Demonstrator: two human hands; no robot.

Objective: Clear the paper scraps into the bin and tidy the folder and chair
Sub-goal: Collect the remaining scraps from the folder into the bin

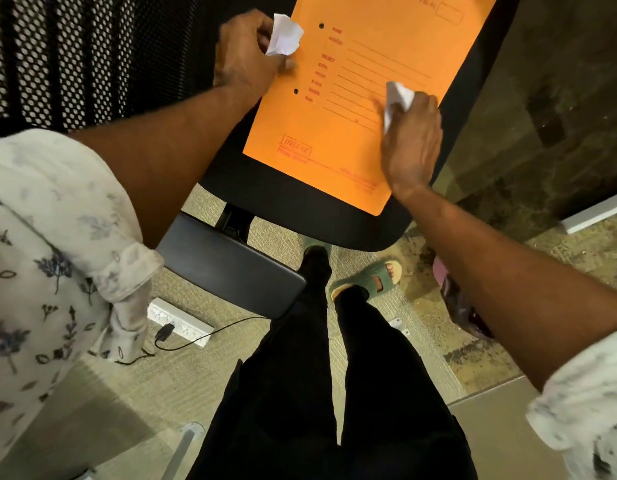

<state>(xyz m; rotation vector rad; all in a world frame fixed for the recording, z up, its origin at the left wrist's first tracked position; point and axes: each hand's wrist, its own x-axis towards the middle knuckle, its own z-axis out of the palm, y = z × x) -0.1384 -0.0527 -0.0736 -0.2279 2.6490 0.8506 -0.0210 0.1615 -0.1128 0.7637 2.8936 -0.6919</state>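
Note:
An orange folder (352, 109) lies flat on the black seat (300, 216) of an office chair. My left hand (246, 53) rests at the folder's left edge, fingers closed on a crumpled white paper scrap (284, 34). My right hand (412, 140) sits on the folder's right side, holding a second white paper scrap (397, 98). The chair's mesh back (75, 57) fills the upper left. No bin is in view.
The chair's armrest (227, 268) juts out below the seat. A white power strip (178, 325) with a black plug and cable lies on the carpet at left. My legs and green sandals (369, 278) stand under the seat. A dark bag (459, 303) lies at right.

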